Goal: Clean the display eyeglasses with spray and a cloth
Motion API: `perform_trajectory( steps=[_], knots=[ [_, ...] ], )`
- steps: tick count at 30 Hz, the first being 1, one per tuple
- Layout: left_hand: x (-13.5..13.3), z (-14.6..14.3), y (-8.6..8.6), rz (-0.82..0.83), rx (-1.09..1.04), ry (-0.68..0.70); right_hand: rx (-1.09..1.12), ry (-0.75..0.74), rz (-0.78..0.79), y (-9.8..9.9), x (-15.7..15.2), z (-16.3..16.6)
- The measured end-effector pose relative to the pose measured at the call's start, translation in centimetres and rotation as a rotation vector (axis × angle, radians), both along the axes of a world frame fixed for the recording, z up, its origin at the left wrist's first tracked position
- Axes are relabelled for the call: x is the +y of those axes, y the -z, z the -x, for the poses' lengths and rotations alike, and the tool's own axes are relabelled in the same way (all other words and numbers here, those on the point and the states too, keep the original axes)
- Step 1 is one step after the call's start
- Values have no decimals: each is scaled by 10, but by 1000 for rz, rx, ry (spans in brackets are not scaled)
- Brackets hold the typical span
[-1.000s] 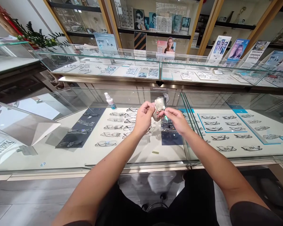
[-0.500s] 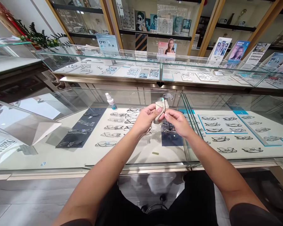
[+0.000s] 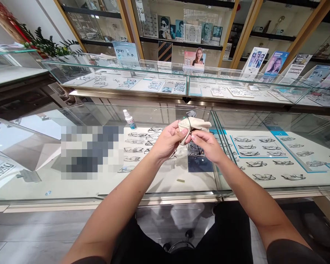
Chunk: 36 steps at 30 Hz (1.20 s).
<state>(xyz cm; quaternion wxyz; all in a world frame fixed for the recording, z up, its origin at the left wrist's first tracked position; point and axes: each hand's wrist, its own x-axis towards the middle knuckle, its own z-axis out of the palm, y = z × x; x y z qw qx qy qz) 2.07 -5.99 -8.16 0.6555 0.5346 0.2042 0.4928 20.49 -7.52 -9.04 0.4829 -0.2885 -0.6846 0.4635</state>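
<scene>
Above the glass display counter, my left hand pinches a beige cleaning cloth wrapped round one lens of a thin-framed pair of glasses. My right hand is closed on the glasses frame just beside it, fingertips nearly touching the left hand's. The cloth covers the upper lens; the lower lens hangs below the hands. A small white spray bottle stands on the counter top to the left of my hands.
Rows of glasses lie inside the counter under the glass, with a small brass piece near the front. A second glass counter runs behind, with leaflet stands and a plant. Wall shelves hold pictures.
The cloth has spread out over the lens and now drapes to the right. Both hands have dropped slightly and turned the glasses between them.
</scene>
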Motion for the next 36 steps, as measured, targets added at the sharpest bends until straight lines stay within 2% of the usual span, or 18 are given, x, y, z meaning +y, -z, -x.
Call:
perform_trajectory(
  steps=[3,7,10,15,18,26,30,36],
  knots=[
    [4,11,-4,-50,58,18,-13,-10,-3,2,-1,0],
    [12,26,-7,-88,153,-70,-36,-37,-7,5,1,-2],
    [17,30,-7,-84,128,-115,-40,-40,6,3,3,2],
    [13,25,-9,-67,31,-39,28,-88,49,-9,8,18],
    [9,24,-10,-81,9,-46,83,-130,89,-13,11,28],
    [12,20,0,-89,-28,-128,129,-111,122,7,17,35],
    [16,23,3,-135,4,-82,82,-84,135,13,14,28],
    [20,38,-2,-160,94,-50,-18,-126,115,11,14,14]
  ],
)
